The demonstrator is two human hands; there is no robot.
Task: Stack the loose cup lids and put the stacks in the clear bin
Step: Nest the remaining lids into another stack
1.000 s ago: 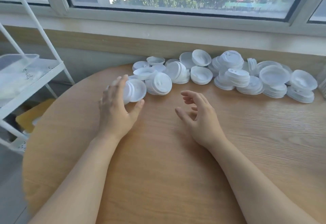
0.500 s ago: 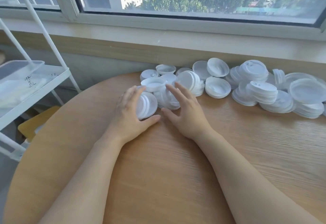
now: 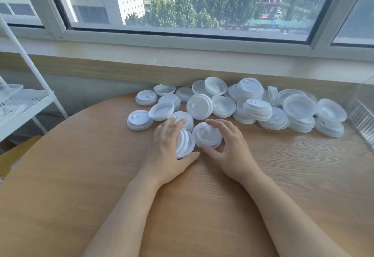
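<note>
A: Dozens of lids (image 3: 257, 109) lie in a loose heap along the far edge of the table (image 3: 101, 185), under the window (image 3: 182, 3). Noted first, as the largest item. A rack (image 3: 26, 102) stands off the left edge.

B: Where is the bin?

A: A clear-walled container (image 3: 362, 119) shows at the right edge, just beside the heap. I judge it is the bin, but it is mostly cut off.

B: And my hands?

A: I see my left hand (image 3: 168, 147) curled round a small stack (image 3: 185, 143) held on edge, thumb on the near side, fingers over the top. My right hand (image 3: 228, 147) cups a near lid (image 3: 207, 136), which lies on the table touching that stack; fingers arch over its far rim, thumb at the near rim.

B: The step?

A: Joining the lid to the stack, in my judgement. To do it well: turn the lid to face the same way as the stack, line up the rims, then press until it nests. Thin plastic will likely skew if pushed off-centre.
</note>
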